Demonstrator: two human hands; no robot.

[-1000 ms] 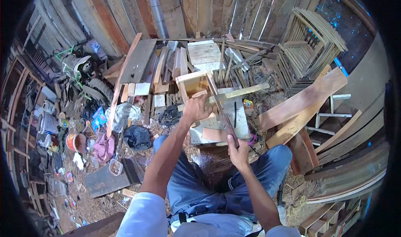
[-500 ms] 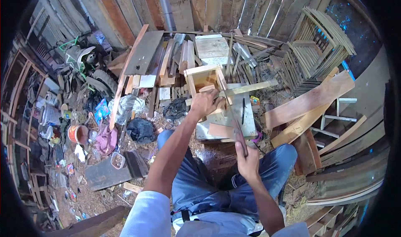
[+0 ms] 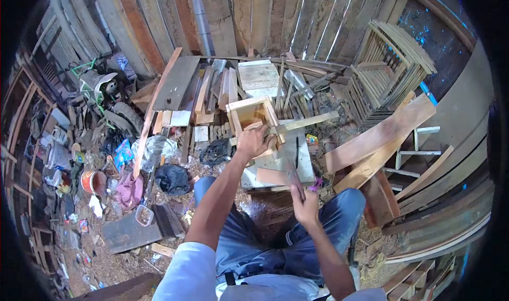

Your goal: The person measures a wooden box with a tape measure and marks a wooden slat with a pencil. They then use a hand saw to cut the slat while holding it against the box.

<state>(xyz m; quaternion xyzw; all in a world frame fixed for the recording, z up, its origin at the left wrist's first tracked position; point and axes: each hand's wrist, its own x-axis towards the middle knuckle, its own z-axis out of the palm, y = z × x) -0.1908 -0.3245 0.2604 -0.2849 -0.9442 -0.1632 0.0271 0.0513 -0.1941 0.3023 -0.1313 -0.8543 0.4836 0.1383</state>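
My left hand is closed over a narrow wooden strip, pressing it down beside an open wooden box frame. The strip lies crosswise and sticks out to the right. In my right hand is the handle of a handsaw. Its blade points away from me and meets the strip just right of my left fingers; the contact itself is partly hidden. Beneath them is a low pale work board, with a small flat wood piece at its near side.
Stacked boards and offcuts lie ahead, against a plank wall. Long planks and a slatted wooden frame stand at right. Black bags, a bucket and a small tub sit among litter on the left.
The saw and my right hand have moved slightly forward, nearer to my left hand. My left hand keeps its hold on the strip. The whole view has shifted a little.
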